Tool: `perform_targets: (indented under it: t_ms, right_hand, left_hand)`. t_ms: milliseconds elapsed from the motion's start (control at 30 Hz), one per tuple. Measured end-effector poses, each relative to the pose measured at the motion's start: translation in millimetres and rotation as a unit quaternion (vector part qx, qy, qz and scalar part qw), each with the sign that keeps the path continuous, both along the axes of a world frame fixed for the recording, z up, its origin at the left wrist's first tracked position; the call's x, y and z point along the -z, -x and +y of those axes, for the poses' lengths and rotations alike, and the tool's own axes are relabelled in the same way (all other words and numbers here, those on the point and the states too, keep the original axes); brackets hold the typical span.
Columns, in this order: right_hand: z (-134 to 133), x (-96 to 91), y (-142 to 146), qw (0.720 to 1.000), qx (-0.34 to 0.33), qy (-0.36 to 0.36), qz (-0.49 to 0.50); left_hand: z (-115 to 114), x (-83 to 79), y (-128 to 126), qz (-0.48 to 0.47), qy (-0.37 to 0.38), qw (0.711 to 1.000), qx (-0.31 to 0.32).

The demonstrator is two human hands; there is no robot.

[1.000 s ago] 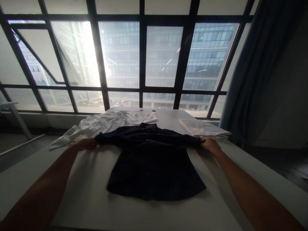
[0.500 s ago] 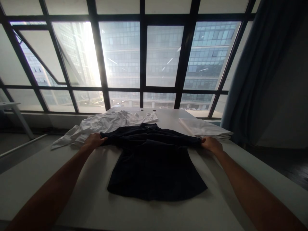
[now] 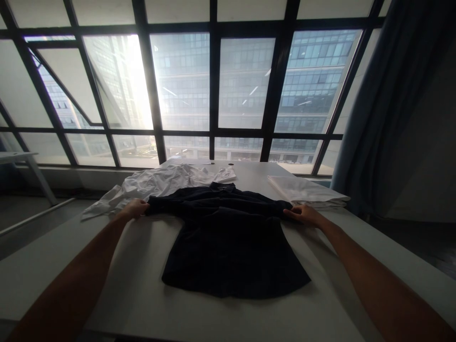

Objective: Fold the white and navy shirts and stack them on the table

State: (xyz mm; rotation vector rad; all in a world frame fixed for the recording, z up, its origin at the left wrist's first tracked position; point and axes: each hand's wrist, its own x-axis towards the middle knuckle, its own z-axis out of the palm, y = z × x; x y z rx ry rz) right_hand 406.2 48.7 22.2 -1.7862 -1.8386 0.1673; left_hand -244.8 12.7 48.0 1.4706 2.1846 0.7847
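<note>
A dark navy or black shirt point(image 3: 231, 256) lies spread on the white table point(image 3: 128, 280), its collar pointing away from me and its hem towards me. Both sleeves reach out sideways. At the end of the left sleeve, my left hand point(image 3: 135, 208) is closed on the cloth. My right hand point(image 3: 304, 215) pinches the right sleeve near its cuff, with a finger stretched along the fabric. Some creases cross the chest of the shirt.
Rumpled white clothes point(image 3: 160, 183) are heaped behind the left sleeve. A flat stack of folded white cloth point(image 3: 306, 190) rests at the back right. Beyond the table stand large windows point(image 3: 242, 85), with a blue curtain point(image 3: 359, 123) on the right.
My right hand has shifted inward along the right sleeve, towards the shirt's body. My left hand stays at the left cuff. The whole view has moved slightly.
</note>
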Motion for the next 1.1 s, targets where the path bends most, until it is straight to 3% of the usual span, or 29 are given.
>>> perform_targets:
  t_ms: [133, 267, 333, 400, 467, 500, 567, 633, 700, 800, 867, 967, 1033, 1100]
  right_hand:
    - [4.6, -0.5, -2.1, 0.996, -0.039, 0.076, -0.018]
    - [5.7, -1.3, -7.4, 0.995, -0.037, 0.087, -0.039]
    - [4.9, -4.8, -6.2, 0.996, 0.0, 0.068, -0.06]
    - [4.2, -14.4, 5.4, 0.995, 0.072, 0.002, -0.069]
    - [4.3, -30.1, 34.2, 0.988, 0.123, -0.085, -0.048]
    - [4.5, -39.1, 56.2, 0.986, 0.113, -0.117, -0.023]
    - [5.1, -55.6, 114.3, 0.992, -0.003, -0.126, 0.029]
    - [5.6, -66.0, 184.1, 0.983, -0.142, -0.091, 0.076]
    - [6.3, -69.3, 253.4, 0.96, -0.252, -0.004, 0.125]
    - [10.3, -66.4, 333.0, 0.926, -0.297, 0.116, 0.201]
    - [15.6, -62.5, 362.8, 0.919, -0.28, 0.16, 0.227]
    - [24.8, -54.6, 379.1, 0.923, -0.241, 0.174, 0.243]
    - [29.3, -47.8, 378.9, 0.926, -0.221, 0.158, 0.262]
    - [31.4, -40.5, 375.0, 0.925, -0.213, 0.136, 0.285]
  left_hand:
    - [-0.4, -3.5, 1.3, -0.039, -0.033, 0.998, 0.043]
    - [-2.8, -3.9, 2.1, -0.086, -0.08, 0.983, 0.14]
    - [-2.0, -2.7, 1.9, -0.043, -0.113, 0.979, 0.164]
    - [1.4, -1.3, -1.0, 0.034, -0.163, 0.972, 0.165]
    - [6.4, 0.0, -9.2, 0.102, -0.218, 0.957, 0.162]
    - [8.9, 0.5, -15.6, 0.125, -0.243, 0.947, 0.168]
    - [12.0, 1.0, -32.4, 0.15, -0.281, 0.928, 0.193]
    - [11.8, 0.8, -51.9, 0.164, -0.303, 0.915, 0.211]
    - [8.5, 0.6, -69.7, 0.183, -0.32, 0.904, 0.218]
    - [2.1, 1.6, -87.3, 0.21, -0.328, 0.887, 0.25]
    - [-0.8, 2.8, -93.0, 0.214, -0.329, 0.874, 0.286]
    - [-2.3, 3.6, -96.4, 0.203, -0.333, 0.862, 0.324]
    - [-1.7, 3.5, -96.5, 0.18, -0.334, 0.87, 0.316]
    - [0.1, 3.9, -95.1, 0.157, -0.349, 0.887, 0.259]
